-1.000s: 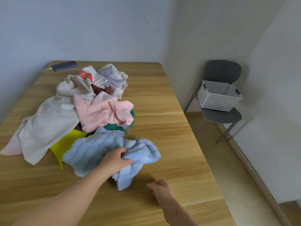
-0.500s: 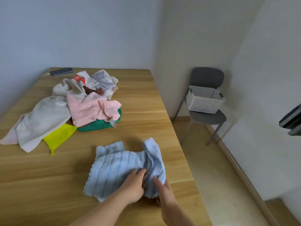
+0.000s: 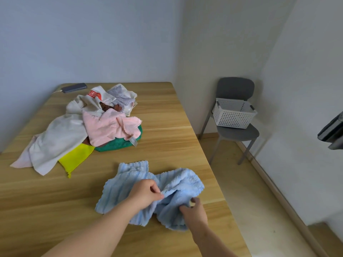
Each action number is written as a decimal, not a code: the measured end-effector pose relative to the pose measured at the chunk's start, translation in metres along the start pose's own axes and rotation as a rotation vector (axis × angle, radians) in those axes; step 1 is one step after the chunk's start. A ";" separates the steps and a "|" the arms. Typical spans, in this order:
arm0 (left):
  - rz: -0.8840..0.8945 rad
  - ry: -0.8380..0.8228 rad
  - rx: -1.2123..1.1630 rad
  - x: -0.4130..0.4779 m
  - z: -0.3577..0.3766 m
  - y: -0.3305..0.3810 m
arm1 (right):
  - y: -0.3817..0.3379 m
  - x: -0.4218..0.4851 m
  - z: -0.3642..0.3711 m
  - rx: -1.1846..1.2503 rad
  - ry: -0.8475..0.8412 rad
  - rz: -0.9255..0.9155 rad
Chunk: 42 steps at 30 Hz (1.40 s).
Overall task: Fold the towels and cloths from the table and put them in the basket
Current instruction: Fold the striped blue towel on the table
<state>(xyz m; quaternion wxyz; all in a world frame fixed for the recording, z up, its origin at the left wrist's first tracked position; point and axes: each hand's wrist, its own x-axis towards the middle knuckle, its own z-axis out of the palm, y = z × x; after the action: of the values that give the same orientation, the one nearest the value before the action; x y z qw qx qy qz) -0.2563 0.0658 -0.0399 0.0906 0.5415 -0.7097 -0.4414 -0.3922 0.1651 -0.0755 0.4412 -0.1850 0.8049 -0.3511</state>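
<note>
While the blue towel lies crumpled on the table right under both hands, its long axis runs side to side across the person's front. The left hand pinches a raised fold at the bunched middle. The right hand, just beside it, seems to curl round the near edge, its fingertips partly hidden in cloth. The basket sits well off beyond the right hand, the nearer one.

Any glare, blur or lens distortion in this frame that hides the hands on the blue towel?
Head view: soft even light, no glare; the wide-angle lens slants the wall corner; left hand, right hand and blue towel are only slightly soft, so both grips are readable.
</note>
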 end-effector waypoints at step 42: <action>0.490 0.423 -0.431 -0.056 -0.173 0.227 | -0.271 -0.111 -0.129 0.582 -0.208 -0.688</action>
<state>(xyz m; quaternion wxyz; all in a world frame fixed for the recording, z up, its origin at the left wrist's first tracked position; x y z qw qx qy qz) -0.2853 0.0273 0.2475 0.4495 0.4037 -0.6746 -0.4241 -0.4440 0.0987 0.2336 0.4111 -0.3442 0.5161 -0.6680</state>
